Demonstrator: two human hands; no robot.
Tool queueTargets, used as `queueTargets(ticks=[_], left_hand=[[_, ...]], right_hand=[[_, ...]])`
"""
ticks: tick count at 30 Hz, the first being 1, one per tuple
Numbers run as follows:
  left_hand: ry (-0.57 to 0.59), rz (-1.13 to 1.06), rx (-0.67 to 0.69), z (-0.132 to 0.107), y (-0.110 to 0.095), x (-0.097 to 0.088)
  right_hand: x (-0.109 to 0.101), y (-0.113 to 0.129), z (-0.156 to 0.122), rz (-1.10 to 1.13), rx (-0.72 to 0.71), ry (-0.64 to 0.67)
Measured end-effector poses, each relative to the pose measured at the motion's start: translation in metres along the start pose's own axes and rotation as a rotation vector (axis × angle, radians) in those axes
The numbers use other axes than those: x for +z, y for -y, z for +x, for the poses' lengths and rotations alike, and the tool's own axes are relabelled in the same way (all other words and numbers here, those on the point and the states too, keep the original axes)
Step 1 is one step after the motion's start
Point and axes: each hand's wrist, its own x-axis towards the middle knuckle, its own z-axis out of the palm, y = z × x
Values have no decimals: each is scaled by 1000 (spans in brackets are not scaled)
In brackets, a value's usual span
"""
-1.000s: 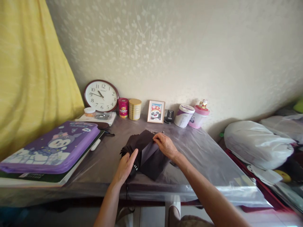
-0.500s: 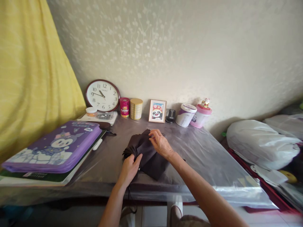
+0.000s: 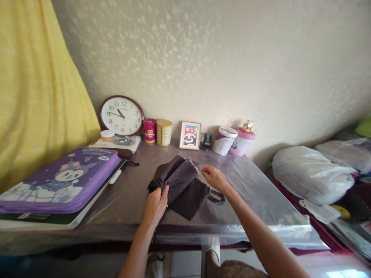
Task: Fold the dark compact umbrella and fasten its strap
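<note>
A dark folding umbrella (image 3: 185,189) lies on the table with its canopy loose and its pleats partly fanned out. My left hand (image 3: 158,202) is closed around the gathered folds at its left end, thumb on top. At the canopy's upper right edge, my right hand (image 3: 216,178) has its fingers pinched together on the rim of the cloth. A dark strap (image 3: 216,197) rests on the table just below my right hand. From under my left hand a thin black cord (image 3: 155,235) hangs over the table's front edge.
A plastic sheet covers the table (image 3: 249,208). Along the wall stand a clock (image 3: 121,116), tins, a picture frame (image 3: 190,135) and tubs (image 3: 224,141). A purple folder (image 3: 58,181) lies on the left. White bags (image 3: 310,173) are piled on the right.
My right hand has moved right and slightly down, and the canopy cloth is spread wider that way. The strap now shows. My left hand keeps its grip; the view has shifted slightly.
</note>
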Motion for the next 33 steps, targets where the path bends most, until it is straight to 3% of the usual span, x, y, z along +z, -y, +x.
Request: queueTargets(ticks=[7, 21, 28, 33], left_hand=[[-39, -89, -21, -1, 2, -3], [-78, -415, -117, -1, 2, -15], [-83, -550, -132, -2, -2, -18], [-78, -536, -170, -5, -6, -16]], right_hand=[[-11, -32, -14, -10, 67, 125], [1, -20, -14, 98, 35, 119], [11, 3, -15, 881, 235, 277], [12, 23, -18, 1109, 307, 256]])
